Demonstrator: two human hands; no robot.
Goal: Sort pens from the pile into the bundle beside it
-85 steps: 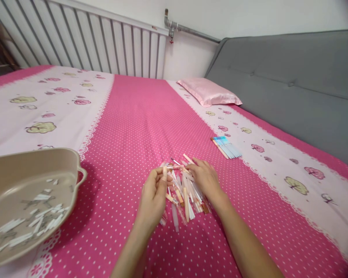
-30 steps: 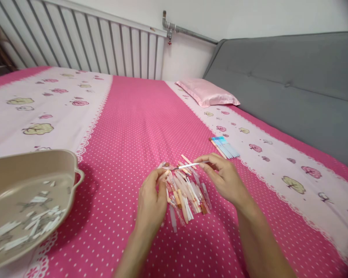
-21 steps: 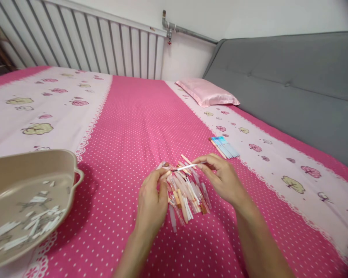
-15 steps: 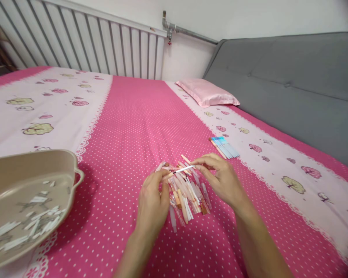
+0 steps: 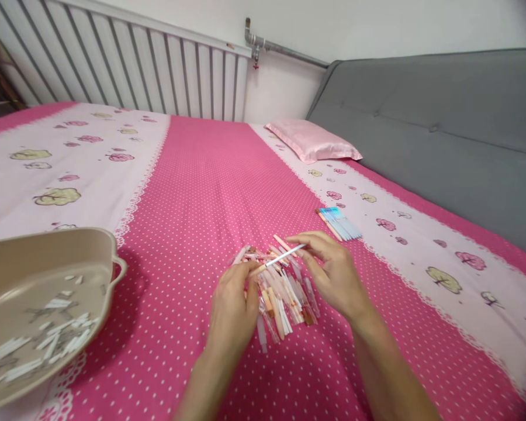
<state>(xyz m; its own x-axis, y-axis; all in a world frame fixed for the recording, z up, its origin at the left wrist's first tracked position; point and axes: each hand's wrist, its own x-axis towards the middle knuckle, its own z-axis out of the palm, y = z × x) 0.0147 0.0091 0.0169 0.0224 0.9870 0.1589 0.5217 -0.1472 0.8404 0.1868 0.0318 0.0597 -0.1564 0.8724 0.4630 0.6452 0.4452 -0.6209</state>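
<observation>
My left hand (image 5: 234,301) is closed, pinching the peach-coloured handle (image 5: 258,271) of what looks like a slim makeup brush. A thin white tube (image 5: 284,255) runs on from that handle in one slanted line, a narrow dark band where they meet. Its far end is between the thumb and fingers of my right hand (image 5: 331,269), also closed. Below both hands, on the bed, lies a loose pile (image 5: 284,292) of slim sticks and tubes in peach, pink, white, clear and brown. My fingers hide part of the handle.
A beige basin (image 5: 107,240) with a side handle holds many short white pieces on the left. Slim sticks in blue and clear sleeves (image 5: 339,223) lie in a row beyond my right hand. Farther back are a pink pillow (image 5: 311,140) and a grey headboard (image 5: 433,105).
The white tube shows more of its length between my hands, and its right end has shifted up and right. The dark gap beside the peach handle looks narrower. Both hands keep their grip.
</observation>
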